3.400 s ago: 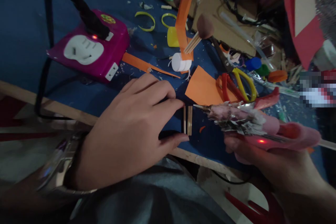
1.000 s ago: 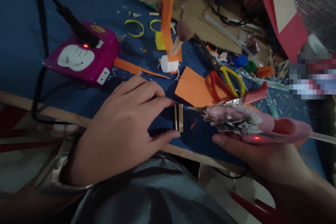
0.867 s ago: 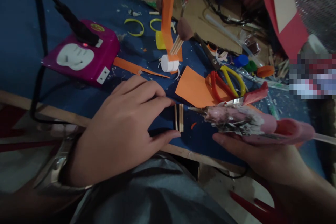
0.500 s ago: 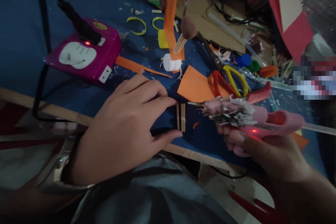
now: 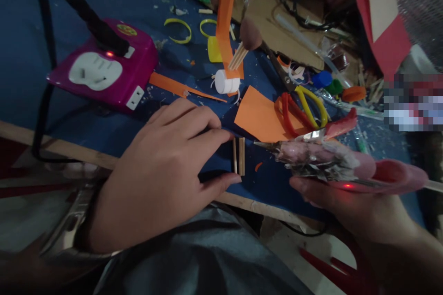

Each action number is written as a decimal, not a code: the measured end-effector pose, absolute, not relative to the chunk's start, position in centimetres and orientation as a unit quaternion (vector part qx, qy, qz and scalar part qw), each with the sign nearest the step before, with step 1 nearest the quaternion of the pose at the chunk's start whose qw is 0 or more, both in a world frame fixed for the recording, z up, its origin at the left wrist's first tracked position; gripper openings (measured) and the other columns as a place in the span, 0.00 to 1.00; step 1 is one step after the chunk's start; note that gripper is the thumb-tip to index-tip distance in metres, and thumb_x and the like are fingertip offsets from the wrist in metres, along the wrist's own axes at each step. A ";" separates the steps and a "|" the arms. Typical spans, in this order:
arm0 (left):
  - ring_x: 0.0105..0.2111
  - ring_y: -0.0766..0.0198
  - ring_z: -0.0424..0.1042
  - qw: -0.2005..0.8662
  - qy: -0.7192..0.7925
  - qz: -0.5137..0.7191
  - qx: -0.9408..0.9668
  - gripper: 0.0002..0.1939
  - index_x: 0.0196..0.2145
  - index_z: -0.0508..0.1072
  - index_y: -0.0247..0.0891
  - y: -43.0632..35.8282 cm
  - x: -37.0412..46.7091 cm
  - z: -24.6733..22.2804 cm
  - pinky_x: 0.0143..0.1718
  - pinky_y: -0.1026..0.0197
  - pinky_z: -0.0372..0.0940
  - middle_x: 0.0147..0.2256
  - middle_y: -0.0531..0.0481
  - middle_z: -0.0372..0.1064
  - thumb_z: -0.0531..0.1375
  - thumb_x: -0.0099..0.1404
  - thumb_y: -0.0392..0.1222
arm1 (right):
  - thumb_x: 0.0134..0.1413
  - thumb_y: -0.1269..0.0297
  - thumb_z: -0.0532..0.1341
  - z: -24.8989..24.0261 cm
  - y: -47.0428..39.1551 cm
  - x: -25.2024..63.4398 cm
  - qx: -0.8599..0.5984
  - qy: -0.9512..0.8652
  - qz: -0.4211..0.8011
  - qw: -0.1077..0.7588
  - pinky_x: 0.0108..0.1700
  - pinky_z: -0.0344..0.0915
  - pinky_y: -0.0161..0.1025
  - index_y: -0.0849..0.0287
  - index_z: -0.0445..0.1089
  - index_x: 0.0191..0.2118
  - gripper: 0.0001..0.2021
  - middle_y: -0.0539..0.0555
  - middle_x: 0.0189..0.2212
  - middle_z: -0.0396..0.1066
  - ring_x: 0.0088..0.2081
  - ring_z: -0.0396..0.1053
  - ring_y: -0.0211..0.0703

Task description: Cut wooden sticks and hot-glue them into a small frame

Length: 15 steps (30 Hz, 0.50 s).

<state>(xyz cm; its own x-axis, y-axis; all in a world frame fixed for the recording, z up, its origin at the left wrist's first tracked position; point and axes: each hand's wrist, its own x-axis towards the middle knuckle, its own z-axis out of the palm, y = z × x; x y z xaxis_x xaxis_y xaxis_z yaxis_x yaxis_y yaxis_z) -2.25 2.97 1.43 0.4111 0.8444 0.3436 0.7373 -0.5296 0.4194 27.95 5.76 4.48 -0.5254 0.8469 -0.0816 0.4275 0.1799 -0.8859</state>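
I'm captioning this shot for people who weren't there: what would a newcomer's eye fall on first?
Probably the glossy magenta plastic power socket with its glowing red light, at the left on the blue tabletop. Next, likely the pink plastic glue gun with ragged greyish wrapping, in the right hand at lower right. The bright orange paper near the centre, partly under red-and-yellow-handled scissors, also stands out.

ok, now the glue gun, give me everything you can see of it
The glue gun is pink, plastic-looking, its front ragged with grey-white, partly shiny residue or wrapping. A pointed metal nozzle faces the small wooden sticks, with a gap between. A red light glows on its side; a translucent glue stick protrudes from the rear. The right hand holds it above the table; trigger hidden.
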 end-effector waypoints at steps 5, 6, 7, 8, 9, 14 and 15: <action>0.50 0.44 0.75 0.105 0.482 0.256 0.832 0.12 0.51 0.81 0.41 2.9 -2.2 1.5 0.54 0.39 0.74 0.47 0.43 0.76 0.69 0.75 0.49 | 0.69 0.68 0.73 4.6 5.6 28.3 -0.435 -0.748 0.457 0.205 0.71 0.78 0.43 0.19 0.79 0.62 0.28 0.31 0.61 0.84 0.65 0.82 0.48; 0.50 0.43 0.75 0.105 0.483 0.256 0.831 0.12 0.51 0.80 0.42 2.9 -2.2 1.5 0.54 0.39 0.74 0.48 0.43 0.76 0.69 0.75 0.50 | 0.69 0.67 0.73 4.6 5.6 28.3 -0.439 -0.748 0.454 0.205 0.71 0.78 0.41 0.18 0.79 0.62 0.28 0.30 0.61 0.84 0.65 0.82 0.46; 0.51 0.43 0.75 0.107 0.482 0.254 0.832 0.13 0.51 0.80 0.42 2.9 -2.2 1.6 0.54 0.39 0.74 0.48 0.43 0.76 0.69 0.75 0.50 | 0.69 0.67 0.73 4.6 5.6 28.3 -0.442 -0.747 0.451 0.206 0.71 0.77 0.39 0.18 0.79 0.62 0.28 0.30 0.61 0.84 0.65 0.83 0.44; 0.51 0.43 0.75 0.110 0.482 0.251 0.832 0.13 0.52 0.80 0.41 2.8 -2.2 1.7 0.55 0.39 0.73 0.48 0.43 0.76 0.69 0.75 0.49 | 0.69 0.67 0.72 4.6 5.6 28.3 -0.441 -0.747 0.452 0.207 0.71 0.77 0.39 0.18 0.79 0.61 0.27 0.30 0.61 0.84 0.65 0.83 0.44; 0.51 0.44 0.75 0.115 0.486 0.247 0.830 0.13 0.52 0.80 0.40 2.8 -2.1 1.7 0.55 0.39 0.73 0.48 0.43 0.76 0.69 0.75 0.48 | 0.70 0.67 0.72 4.5 5.7 28.3 -0.438 -0.745 0.458 0.208 0.71 0.77 0.38 0.19 0.79 0.62 0.27 0.31 0.61 0.85 0.65 0.83 0.44; 0.50 0.44 0.76 0.107 0.486 0.252 0.830 0.13 0.52 0.80 0.41 2.9 -2.1 1.6 0.54 0.39 0.74 0.48 0.43 0.76 0.70 0.75 0.49 | 0.68 0.60 0.74 4.1 5.9 29.1 -0.476 -0.691 0.508 0.198 0.55 0.88 0.45 0.32 0.83 0.62 0.20 0.48 0.51 0.89 0.53 0.88 0.55; 0.50 0.43 0.76 0.103 0.481 0.255 0.832 0.14 0.52 0.80 0.41 2.9 -2.1 1.5 0.53 0.38 0.75 0.48 0.43 0.77 0.71 0.74 0.50 | 0.66 0.57 0.75 4.1 5.8 29.4 -0.500 -0.671 0.513 0.191 0.43 0.89 0.43 0.36 0.86 0.58 0.16 0.50 0.41 0.88 0.43 0.88 0.54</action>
